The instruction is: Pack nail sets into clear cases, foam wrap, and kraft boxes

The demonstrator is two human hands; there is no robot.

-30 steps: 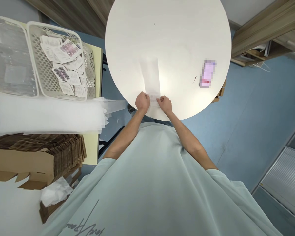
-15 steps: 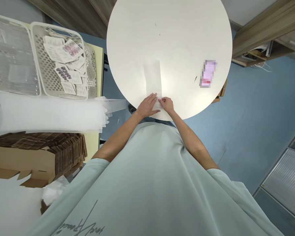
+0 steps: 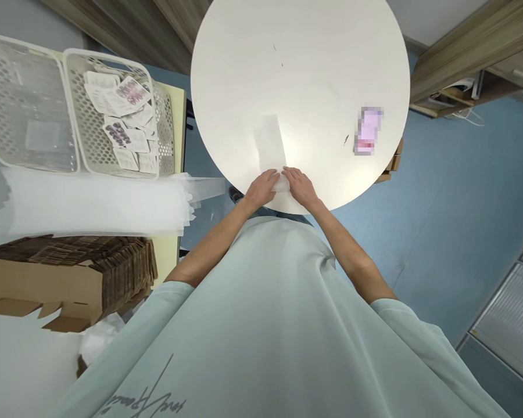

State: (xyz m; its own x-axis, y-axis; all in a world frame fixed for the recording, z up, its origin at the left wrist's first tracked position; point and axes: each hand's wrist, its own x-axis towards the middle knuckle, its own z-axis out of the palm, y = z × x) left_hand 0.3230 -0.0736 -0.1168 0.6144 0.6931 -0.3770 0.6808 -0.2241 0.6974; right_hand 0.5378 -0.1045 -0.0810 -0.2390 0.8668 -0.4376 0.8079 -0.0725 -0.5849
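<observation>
A thin translucent white packing sheet (image 3: 270, 142) lies lengthwise on the round white table (image 3: 331, 64), close to its near edge. At the sheet's near end, which looks folded or rolled over, my left hand (image 3: 262, 188) grips the left side with its fingers bent together. My right hand (image 3: 301, 187) grips the same end from the right, fingers close together on top. The fingertips of both hands almost meet in the middle. Whether something lies inside the fold is hidden from me.
A pixelated pink item (image 3: 368, 130) lies on the table's right. To my left, a side table (image 3: 178, 128) bears a basket (image 3: 165, 133) of blister packs, a basket (image 3: 72, 110) with clear plastic boxes, a stack of white sheets (image 3: 100, 203) and flattened cardboard boxes (image 3: 126, 273).
My right hand has gone from a pinch to fingers laid over the sheet's near end. My left fingers have drawn in, and the sheet's far end has shifted nearer and tilted left.
</observation>
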